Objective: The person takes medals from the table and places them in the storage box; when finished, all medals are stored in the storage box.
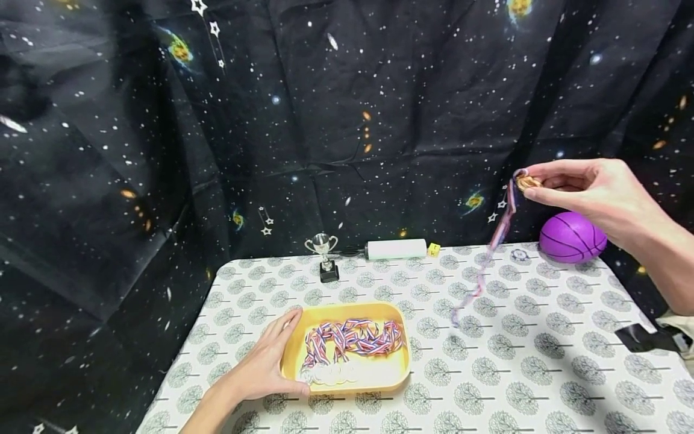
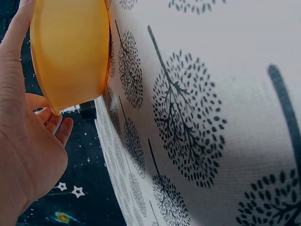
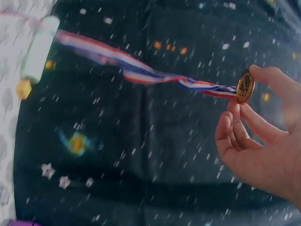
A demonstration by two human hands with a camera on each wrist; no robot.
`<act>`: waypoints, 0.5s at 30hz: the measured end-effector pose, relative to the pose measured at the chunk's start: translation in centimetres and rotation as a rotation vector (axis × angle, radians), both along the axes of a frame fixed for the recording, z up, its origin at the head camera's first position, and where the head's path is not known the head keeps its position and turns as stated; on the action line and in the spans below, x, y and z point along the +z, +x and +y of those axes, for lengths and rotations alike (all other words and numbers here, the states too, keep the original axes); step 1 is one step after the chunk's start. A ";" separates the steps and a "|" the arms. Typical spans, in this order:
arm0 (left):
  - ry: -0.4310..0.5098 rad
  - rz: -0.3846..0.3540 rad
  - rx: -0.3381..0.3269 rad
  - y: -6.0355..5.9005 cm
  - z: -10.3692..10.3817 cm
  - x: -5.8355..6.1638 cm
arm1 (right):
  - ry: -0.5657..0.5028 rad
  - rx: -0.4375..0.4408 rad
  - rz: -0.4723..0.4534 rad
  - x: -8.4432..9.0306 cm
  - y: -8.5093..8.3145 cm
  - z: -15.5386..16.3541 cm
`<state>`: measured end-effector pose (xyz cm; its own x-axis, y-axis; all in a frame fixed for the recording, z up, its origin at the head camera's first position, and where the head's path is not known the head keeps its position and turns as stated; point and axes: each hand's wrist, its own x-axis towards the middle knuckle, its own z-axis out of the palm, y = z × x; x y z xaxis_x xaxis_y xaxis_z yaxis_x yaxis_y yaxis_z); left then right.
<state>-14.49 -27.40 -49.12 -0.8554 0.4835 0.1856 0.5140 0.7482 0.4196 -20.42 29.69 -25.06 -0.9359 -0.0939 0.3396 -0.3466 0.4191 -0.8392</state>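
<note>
Up in the air at the right, my right hand (image 1: 591, 190) pinches a gold medal (image 3: 245, 87) between thumb and fingertips. Its red, white and blue ribbon (image 3: 136, 70) hangs down toward the table in the head view, its lower end blurred. My left hand (image 1: 265, 364) grips the left end of a yellow plastic tub (image 1: 349, 310), thumb at the near corner and fingers at the far one. Inside the tub lies a tangle of striped ribbons (image 1: 355, 340), with several pale, overexposed medals (image 1: 331, 374) along the near side.
A small silver trophy cup (image 1: 322, 247) on a black base stands behind the tub. Near the back edge are a white cylinder (image 1: 397, 249), a small yellow cube (image 1: 434, 249) and a purple basketball (image 1: 572, 238). A dark starry curtain (image 1: 336, 120) hangs behind the tree-patterned tablecloth (image 1: 488, 392).
</note>
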 end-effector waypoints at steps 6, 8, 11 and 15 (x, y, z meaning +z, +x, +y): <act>0.002 0.003 -0.002 0.0 0.0 0.1 | 0.062 0.037 -0.011 2.1 0.8 -3.8; 0.001 0.002 -0.002 0.0 0.0 0.1 | 0.082 0.048 -0.012 2.6 1.0 -4.8; 0.003 -0.001 -0.003 0.1 0.0 0.1 | 0.086 0.067 -0.013 3.3 1.3 -6.3; 0.004 0.002 -0.005 0.1 0.0 0.2 | 0.085 0.080 -0.004 4.0 1.5 -8.0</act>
<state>-14.41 -27.43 -48.94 -0.8528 0.4868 0.1893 0.5183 0.7443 0.4212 -18.88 21.70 -21.11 -0.9256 -0.1968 0.3233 -0.3783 0.4597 -0.8034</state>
